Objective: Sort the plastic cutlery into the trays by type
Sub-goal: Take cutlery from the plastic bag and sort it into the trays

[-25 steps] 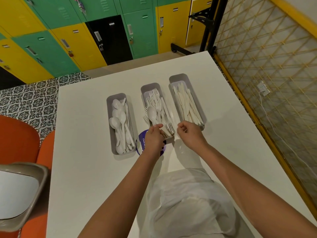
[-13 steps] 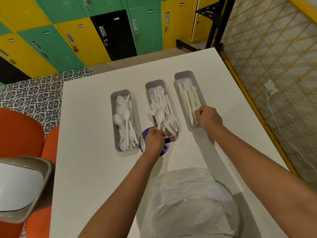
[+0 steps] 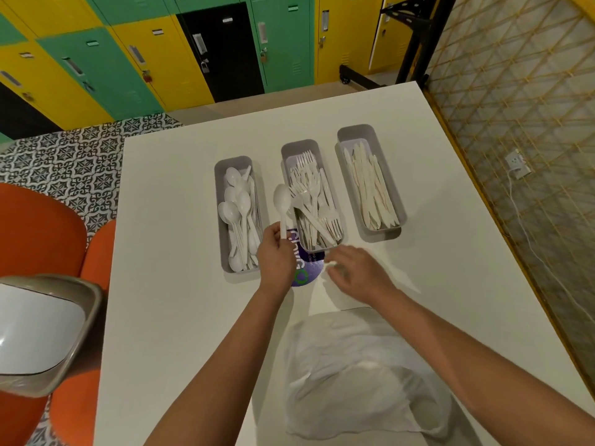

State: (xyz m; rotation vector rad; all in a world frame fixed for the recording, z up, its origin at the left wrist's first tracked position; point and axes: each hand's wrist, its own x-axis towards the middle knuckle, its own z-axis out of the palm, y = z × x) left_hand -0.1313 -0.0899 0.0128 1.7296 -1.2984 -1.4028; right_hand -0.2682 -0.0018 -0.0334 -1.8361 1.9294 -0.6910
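Fingers of your left hand (image 3: 275, 252) pinch a spoon (image 3: 282, 201) by its handle, now lifted off the fork tray (image 3: 291, 149) toward the spoon tray (image 3: 222, 220). Your right hand (image 3: 357, 273) has come back from the knife tray (image 3: 354, 132), fingers loosely spread over blurred cutlery near the purple disc (image 3: 304, 268). Spoon goes left next.

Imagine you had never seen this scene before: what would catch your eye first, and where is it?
Three grey trays stand side by side mid-table: the spoon tray leftmost, the fork tray in the middle, the knife tray rightmost. Just in front of them, the left hand holds a white spoon upright between the spoon and fork trays. Behind the white table, bright yellow and green lockers fill the background.
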